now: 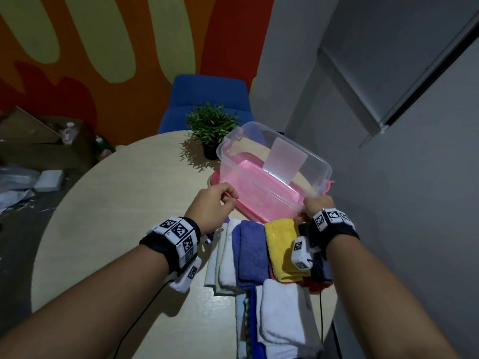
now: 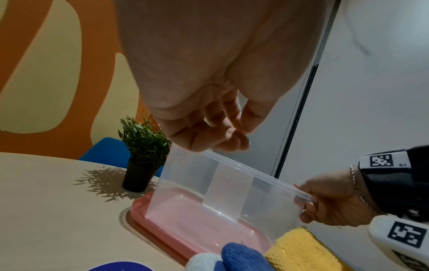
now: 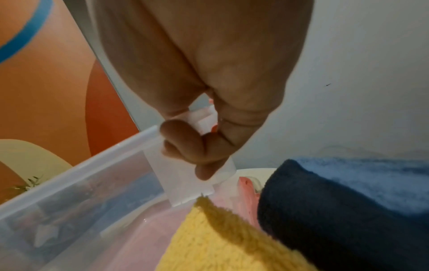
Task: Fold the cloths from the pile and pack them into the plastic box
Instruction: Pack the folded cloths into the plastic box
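You held the plastic box [image 1: 274, 167] by its near rim with both hands, and it was tilted, the near side raised above the pink lid [image 1: 216, 181] that lay under it on the counter [image 1: 116, 193]. Your left hand [image 1: 211, 206] had its grip closed in a pinch on the left corner of that rim, and your right hand [image 1: 317, 206] had its grip curled around the right corner, where the white latch tab sat under your fingers [image 3: 183, 139]. The box was empty inside, as far as the clear walls showed. The folded cloths waited just before it in a row: a white cloth [image 1: 225, 255], a blue cloth [image 1: 252, 252], a yellow cloth [image 1: 281, 244] and a dark cloth [image 3: 336, 205], with more of them nearer to you. I think the step was to put the box in a good place for packing. To do it well, you needed to keep both pinches equal, so that the thin rim did not bend, and to set the base flat and close to the row. The potted plant [image 1: 211, 125] stood just behind the box, so pushing it far back was a risk.
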